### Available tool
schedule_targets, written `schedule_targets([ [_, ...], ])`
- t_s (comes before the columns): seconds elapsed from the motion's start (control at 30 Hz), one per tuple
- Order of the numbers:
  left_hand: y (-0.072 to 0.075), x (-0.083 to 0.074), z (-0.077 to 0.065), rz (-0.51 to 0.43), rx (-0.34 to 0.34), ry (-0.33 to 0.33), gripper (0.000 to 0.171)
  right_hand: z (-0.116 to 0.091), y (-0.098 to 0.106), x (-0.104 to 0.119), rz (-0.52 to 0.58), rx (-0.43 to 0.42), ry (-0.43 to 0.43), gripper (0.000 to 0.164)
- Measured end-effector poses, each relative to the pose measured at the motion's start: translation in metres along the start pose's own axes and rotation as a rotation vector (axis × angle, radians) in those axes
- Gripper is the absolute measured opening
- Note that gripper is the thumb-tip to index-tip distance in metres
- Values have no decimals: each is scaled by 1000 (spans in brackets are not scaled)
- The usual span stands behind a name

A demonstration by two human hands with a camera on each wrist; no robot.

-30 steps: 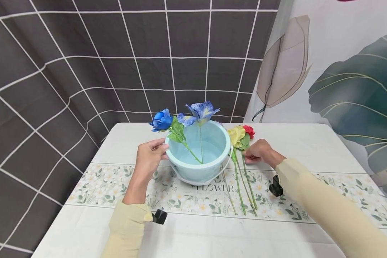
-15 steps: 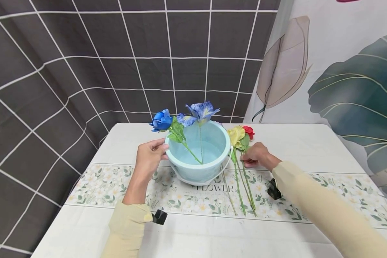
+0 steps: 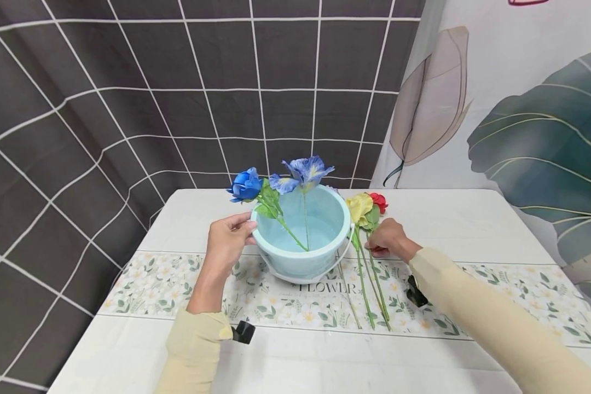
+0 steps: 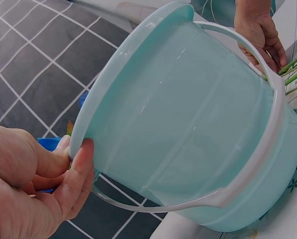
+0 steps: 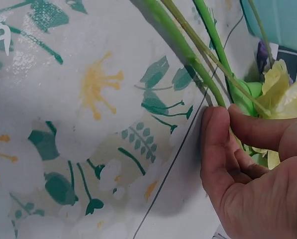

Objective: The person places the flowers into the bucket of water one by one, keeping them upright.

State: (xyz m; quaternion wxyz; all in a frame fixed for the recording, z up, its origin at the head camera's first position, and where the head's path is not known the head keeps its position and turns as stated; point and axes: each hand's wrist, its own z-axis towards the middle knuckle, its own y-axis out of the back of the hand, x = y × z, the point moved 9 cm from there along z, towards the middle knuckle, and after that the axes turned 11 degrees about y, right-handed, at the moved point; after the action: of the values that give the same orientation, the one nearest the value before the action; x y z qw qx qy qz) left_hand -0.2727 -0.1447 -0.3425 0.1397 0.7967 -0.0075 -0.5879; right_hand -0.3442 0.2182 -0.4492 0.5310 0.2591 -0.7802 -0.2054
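A light blue bucket (image 3: pixel 297 266) stands on the table, holding a blue rose (image 3: pixel 246 185) and a blue-violet iris (image 3: pixel 307 171). My left hand (image 3: pixel 229 243) pinches the bucket's left rim, thumb on one side and fingers on the other, as the left wrist view shows. Right of the bucket lie a yellow flower (image 3: pixel 358 208), a red rose (image 3: pixel 378 202) and several stems. My right hand (image 3: pixel 389 241) pinches the rightmost green flower stem (image 5: pixel 198 69) between thumb and forefinger, just below the blooms. That stem runs up toward the red rose, though my fingers and a leaf hide the join.
The white table (image 3: pixel 143 345) carries a flower-print band with lettering. The bucket's white handle (image 3: pixel 342 260) hangs down its front. A purple bloom (image 5: pixel 262 55) lies partly hidden behind the bucket. Dark checked cloth (image 3: pixel 167 109) hangs behind, and a leaf-print curtain (image 3: pixel 537 142) at right.
My right hand has shifted slightly left and closed on the rightmost stem, whose lower part has moved a little left. The left hand and bucket stay in place.
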Motion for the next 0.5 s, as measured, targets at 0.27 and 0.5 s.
schedule_targets([
  [0.27,0,1,0,4,-1,6,34,-4,1,0,-7,-26,-24,16],
  [0.5,0,0,-1,3,0,5,34,-7,1,-3,16,-51,-41,11],
])
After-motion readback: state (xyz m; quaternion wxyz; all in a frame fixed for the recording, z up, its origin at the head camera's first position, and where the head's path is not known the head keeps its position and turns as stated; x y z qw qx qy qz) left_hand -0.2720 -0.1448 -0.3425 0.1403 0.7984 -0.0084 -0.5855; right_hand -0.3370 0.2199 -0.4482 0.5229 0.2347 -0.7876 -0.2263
